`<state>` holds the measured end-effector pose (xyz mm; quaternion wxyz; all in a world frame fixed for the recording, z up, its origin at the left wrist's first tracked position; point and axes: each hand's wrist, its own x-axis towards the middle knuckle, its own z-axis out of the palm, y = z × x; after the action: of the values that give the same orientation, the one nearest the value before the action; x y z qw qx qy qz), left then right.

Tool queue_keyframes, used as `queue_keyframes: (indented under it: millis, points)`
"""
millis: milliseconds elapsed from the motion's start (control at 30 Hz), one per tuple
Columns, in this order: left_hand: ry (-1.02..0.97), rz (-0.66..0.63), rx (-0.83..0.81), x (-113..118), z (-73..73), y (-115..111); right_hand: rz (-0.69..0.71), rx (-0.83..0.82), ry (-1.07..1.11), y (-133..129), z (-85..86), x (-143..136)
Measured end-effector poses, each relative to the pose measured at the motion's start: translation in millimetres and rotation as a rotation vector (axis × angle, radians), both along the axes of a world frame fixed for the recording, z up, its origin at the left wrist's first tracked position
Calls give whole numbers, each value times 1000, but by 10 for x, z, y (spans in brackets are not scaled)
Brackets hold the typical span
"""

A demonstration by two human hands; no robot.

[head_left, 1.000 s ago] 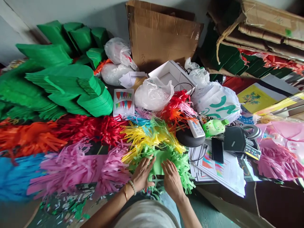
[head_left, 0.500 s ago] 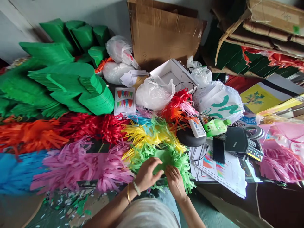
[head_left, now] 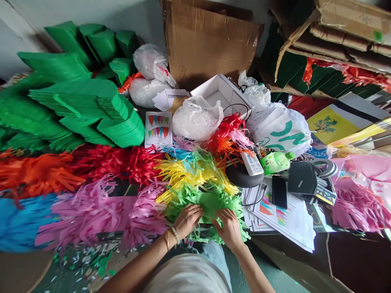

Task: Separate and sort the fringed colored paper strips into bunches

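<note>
Light green fringed paper [head_left: 209, 203] lies at the table's front edge, a plain band in its middle and cut strips spreading on both sides. My left hand [head_left: 187, 221], with bracelets at the wrist, grips the near left side of the plain band. On the other side my right hand [head_left: 229, 228] pinches the band's near right edge, fingers on top. Both thumbs are partly hidden. Just beyond lies yellow fringed paper [head_left: 183, 175], and to the left is pink fringed paper [head_left: 91, 207].
Stacks of green paper [head_left: 79, 97] fill the back left. A plastic bag [head_left: 197, 118], a white box [head_left: 220, 93] and a green bottle [head_left: 275, 162] stand behind. A phone [head_left: 279, 191] rests on printed sheets [head_left: 293, 228] at right. Paper scraps litter the floor.
My hands have moved apart sideways along the green band. The left hand's raised, spread fingers have come down and closed on the paper.
</note>
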<state>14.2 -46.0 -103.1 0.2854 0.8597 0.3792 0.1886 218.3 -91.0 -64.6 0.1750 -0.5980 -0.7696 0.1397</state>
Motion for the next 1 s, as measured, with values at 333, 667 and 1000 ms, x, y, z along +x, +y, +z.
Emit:
queue_keyframes:
  millis: [333,667,1000]
  points:
    - [164,240,-159,63,48,214,-95,-298,-65,350,-87,72]
    - [329,411,-175,-1,127,634,-371,-451,-181,708,-200,137]
    - [304,87,139,534,195,79,-372,-305,-329,659,-277,35]
